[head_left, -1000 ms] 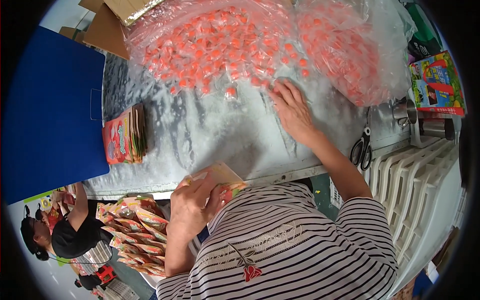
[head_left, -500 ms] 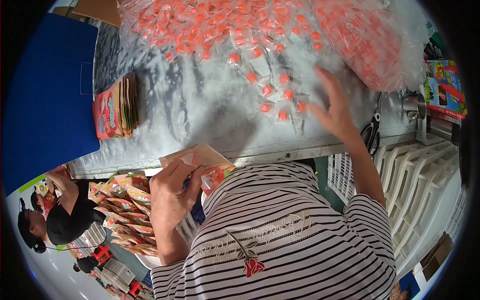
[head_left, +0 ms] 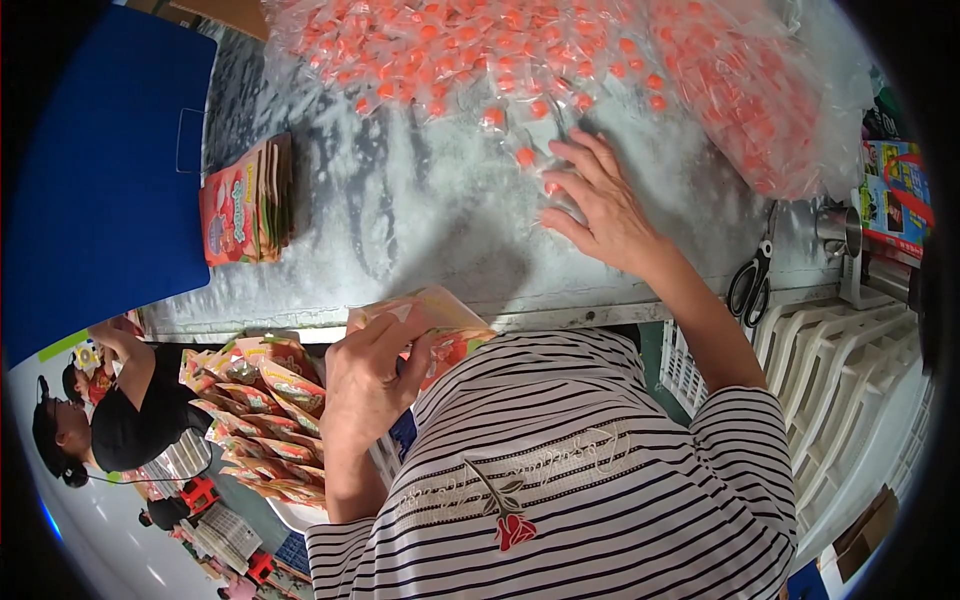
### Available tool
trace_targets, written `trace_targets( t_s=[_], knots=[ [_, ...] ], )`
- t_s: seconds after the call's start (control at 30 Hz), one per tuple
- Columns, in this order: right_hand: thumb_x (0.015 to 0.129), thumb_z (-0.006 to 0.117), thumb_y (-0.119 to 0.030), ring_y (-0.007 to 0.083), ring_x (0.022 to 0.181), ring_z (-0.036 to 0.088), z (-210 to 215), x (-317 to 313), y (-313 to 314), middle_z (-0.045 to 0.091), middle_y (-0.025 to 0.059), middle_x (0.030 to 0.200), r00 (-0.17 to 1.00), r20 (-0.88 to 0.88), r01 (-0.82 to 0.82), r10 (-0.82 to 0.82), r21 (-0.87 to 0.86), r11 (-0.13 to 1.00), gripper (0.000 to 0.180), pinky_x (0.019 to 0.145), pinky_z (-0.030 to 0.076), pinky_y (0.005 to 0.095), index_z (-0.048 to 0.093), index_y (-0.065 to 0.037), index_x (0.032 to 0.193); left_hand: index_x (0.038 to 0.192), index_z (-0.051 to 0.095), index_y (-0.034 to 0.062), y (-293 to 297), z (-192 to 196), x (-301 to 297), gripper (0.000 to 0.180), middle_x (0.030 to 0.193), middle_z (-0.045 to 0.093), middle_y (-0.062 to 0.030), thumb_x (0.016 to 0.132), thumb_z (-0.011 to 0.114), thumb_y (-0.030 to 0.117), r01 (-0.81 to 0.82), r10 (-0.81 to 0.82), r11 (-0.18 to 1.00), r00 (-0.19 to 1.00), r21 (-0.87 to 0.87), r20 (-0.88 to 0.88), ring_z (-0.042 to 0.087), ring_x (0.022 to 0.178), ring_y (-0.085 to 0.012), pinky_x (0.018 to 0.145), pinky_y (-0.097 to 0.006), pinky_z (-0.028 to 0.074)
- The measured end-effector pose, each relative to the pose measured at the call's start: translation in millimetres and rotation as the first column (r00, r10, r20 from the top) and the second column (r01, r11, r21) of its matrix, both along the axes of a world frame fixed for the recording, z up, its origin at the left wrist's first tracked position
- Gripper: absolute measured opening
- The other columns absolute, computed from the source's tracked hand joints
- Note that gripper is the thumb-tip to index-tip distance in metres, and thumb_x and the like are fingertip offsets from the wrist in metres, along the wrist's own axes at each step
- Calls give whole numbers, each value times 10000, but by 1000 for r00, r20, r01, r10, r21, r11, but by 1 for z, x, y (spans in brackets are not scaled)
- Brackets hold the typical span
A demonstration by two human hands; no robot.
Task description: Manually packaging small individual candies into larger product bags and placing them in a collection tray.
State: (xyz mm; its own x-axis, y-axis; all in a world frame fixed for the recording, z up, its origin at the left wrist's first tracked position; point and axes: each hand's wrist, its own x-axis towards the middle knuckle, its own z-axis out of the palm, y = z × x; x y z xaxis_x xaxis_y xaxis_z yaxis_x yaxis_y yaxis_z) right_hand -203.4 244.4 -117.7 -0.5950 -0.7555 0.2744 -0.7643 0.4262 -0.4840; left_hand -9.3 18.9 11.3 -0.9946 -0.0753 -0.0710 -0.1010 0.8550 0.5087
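My left hand point(head_left: 372, 378) is closed on a printed red and cream pouch point(head_left: 440, 312) at the table's front edge, against my striped shirt. Over the tabletop, my right hand point(head_left: 606, 205) lies with its fingers spread, palm down. A small wrapped orange-red candy point(head_left: 553, 188) shows between its fingers; others under the palm are hidden. One more wrapped candy point(head_left: 526, 157) sits just beyond the fingertips. Farther back spreads a large heap of the same clear-wrapped candies point(head_left: 450, 50).
A clear plastic bag of candies point(head_left: 745, 110) lies back right. Black-handled scissors point(head_left: 752, 275) and a metal cup point(head_left: 838, 230) are at the right. Flat pouches point(head_left: 240, 205) stand stacked on the left. Below, a basket holds filled pouches point(head_left: 265, 420). Other people work at far left.
My right hand has moved left and come down over the loose candies, covering several that showed before. The left hand still grips the pouch; the whole view has shifted slightly.
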Motion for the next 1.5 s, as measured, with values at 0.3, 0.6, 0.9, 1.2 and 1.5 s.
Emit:
trace_targets(
  t_s=[0.3, 0.6, 0.9, 1.2, 1.5],
  knots=[
    [921, 569, -167, 256, 1193, 488, 13, -48, -7, 554, 115, 1251, 960, 276, 116, -36, -276, 954, 338, 1032, 371, 373, 573, -64, 1243, 904, 648, 95, -1, -4, 2, 138, 827, 656, -63, 774, 676, 57, -26, 26, 999, 1000, 18, -5, 594, 677, -278, 621, -335, 497],
    [775, 721, -224, 299, 1336, 357, 14, -3, 40, 353, 140, 1458, 979, 174, 111, -107, -19, 994, 632, 1067, 351, 427, 489, -76, 1344, 784, 628, -15, -7, -5, -6, 78, 883, 682, -122, 780, 696, 26, 12, -9, 999, 998, 46, -65, 574, 494, -189, 475, -281, 456],
    [751, 735, -244, 306, 1147, 461, -18, 23, -13, 502, 94, 1239, 982, -140, -133, 124, -57, 989, 319, 874, 462, 415, 636, -111, 1023, 932, 651, 62, -12, 7, -3, 167, 910, 670, -93, 768, 680, 49, 10, -11, 1000, 1000, -16, -28, 636, 683, -307, 607, -368, 525],
    [962, 554, -249, 40, 564, 473, 71, 13, -38, 582, -4, 707, 366, 906, 586, 213, -402, 703, 202, 445, 307, 194, 631, -62, 976, 922, 608, 33, -5, 18, -31, 137, 914, 662, -129, 805, 660, 81, 147, -150, 989, 968, -28, -202, 644, 743, -308, 639, -384, 525],
    [971, 499, -140, 95, 677, 572, 109, 41, -104, 574, 42, 782, 831, 392, -81, 394, -616, 783, 126, 595, 463, 246, 506, -23, 1019, 900, 631, 18, -4, 24, -36, 110, 830, 621, -114, 796, 668, 19, 260, -224, 956, 946, 139, -233, 606, 737, -332, 617, -391, 496]
  ],
)
